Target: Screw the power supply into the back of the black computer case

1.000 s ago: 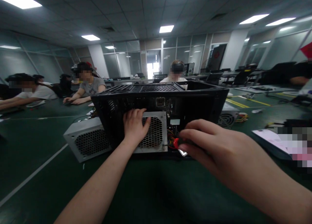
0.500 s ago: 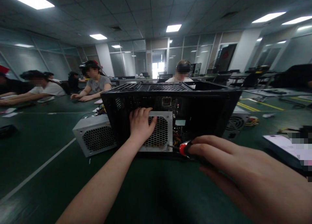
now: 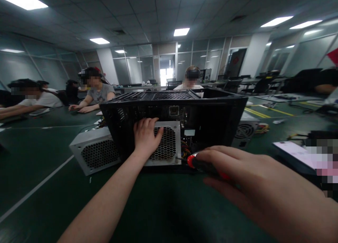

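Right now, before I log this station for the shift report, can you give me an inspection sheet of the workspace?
Surface: dark green table with white lines.
Job's things: black computer case; power supply in its rear opening; red-handled screwdriver, tip at the supply's lower right corner.
Clutter: silver unit left of the case; fan unit behind right; papers far right.
Hands: left hand flat on the supply's grille; right hand gripping the screwdriver.
Cables: coloured wires inside the case.
Surroundings: seated people at neighbouring tables; glass partitions.
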The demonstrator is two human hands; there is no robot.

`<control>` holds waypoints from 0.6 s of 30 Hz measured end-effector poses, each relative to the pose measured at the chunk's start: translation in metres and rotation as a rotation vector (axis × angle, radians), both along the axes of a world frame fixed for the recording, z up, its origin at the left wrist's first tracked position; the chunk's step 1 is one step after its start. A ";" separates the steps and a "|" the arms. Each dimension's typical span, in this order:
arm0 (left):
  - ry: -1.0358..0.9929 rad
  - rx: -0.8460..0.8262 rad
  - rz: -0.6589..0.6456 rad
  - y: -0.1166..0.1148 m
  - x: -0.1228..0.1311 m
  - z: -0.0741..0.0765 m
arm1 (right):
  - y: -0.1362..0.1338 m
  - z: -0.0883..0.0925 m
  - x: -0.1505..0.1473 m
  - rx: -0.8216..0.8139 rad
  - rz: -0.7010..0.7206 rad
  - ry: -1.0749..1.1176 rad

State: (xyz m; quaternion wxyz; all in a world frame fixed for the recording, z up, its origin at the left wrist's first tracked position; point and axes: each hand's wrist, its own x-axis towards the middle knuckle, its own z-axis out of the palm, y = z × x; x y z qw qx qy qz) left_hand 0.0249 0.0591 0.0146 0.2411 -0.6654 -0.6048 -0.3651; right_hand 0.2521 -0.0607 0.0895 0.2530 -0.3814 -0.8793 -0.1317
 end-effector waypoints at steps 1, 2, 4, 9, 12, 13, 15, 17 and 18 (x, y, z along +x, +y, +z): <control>0.002 0.001 0.003 0.000 0.000 0.000 | 0.002 0.000 -0.001 0.000 -0.063 -0.027; 0.005 0.002 0.006 0.000 0.000 0.000 | 0.004 -0.001 -0.002 0.024 -0.152 -0.043; 0.015 0.004 0.010 0.000 0.000 0.000 | 0.009 -0.001 -0.004 0.117 -0.338 -0.048; 0.021 0.011 0.013 0.002 -0.001 -0.002 | 0.011 0.000 -0.001 0.205 -0.217 0.009; 0.020 0.014 0.014 0.003 -0.001 -0.002 | 0.006 0.001 0.006 0.060 0.011 -0.001; 0.022 0.016 0.013 0.004 -0.001 -0.002 | 0.004 0.001 0.008 0.009 0.041 -0.010; 0.023 0.021 0.012 0.004 -0.002 -0.003 | 0.002 0.002 0.011 -0.057 0.067 -0.009; 0.022 0.022 0.010 0.003 -0.002 -0.003 | 0.001 0.002 0.012 -0.100 0.090 0.011; 0.021 0.021 0.010 0.003 -0.002 -0.003 | 0.000 0.002 0.011 -0.120 0.106 0.017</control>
